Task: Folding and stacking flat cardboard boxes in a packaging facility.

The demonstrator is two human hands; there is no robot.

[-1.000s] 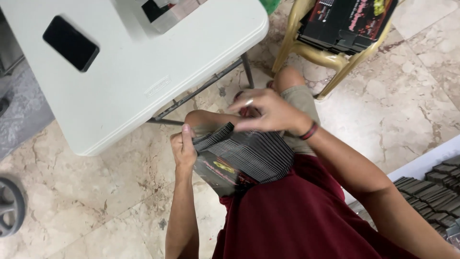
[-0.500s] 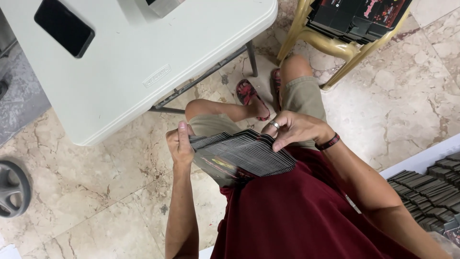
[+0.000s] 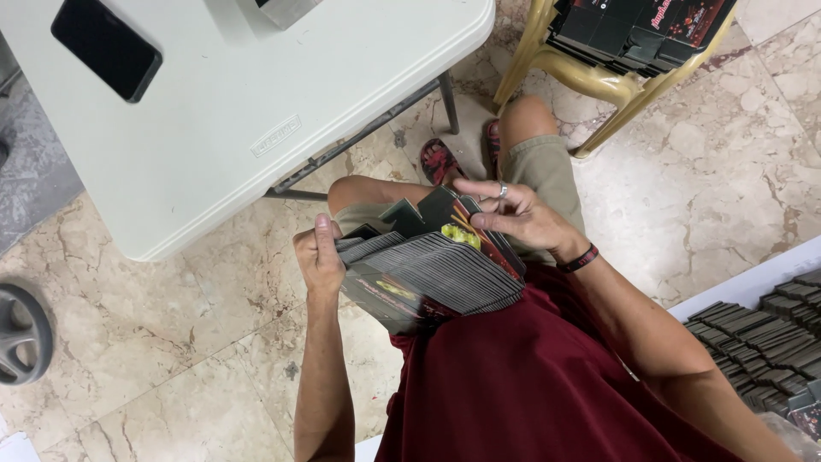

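A thick stack of flat dark printed cartons (image 3: 432, 274) rests on my lap, fanned out on edge. My left hand (image 3: 319, 257) grips the stack's left end, thumb on top. At the stack's far right end my right hand (image 3: 517, 214), with a ring and a dark wristband, pinches the topmost carton, which shows a yellow-green print. I sit in a dark red shirt and khaki shorts, knees and red sandals visible below the stack.
A white folding table (image 3: 282, 128) with a black phone (image 3: 106, 48) on it stands ahead to the left. A yellow plastic chair (image 3: 599, 81) holds more dark cartons. Further flat cartons (image 3: 761, 329) lie stacked at right. A grey wheel (image 3: 21, 334) sits on the marble floor at left.
My right hand slid from the middle of the stack to its far end and lifted the top carton, exposing its printed face. The stack sits slightly lower on my lap.
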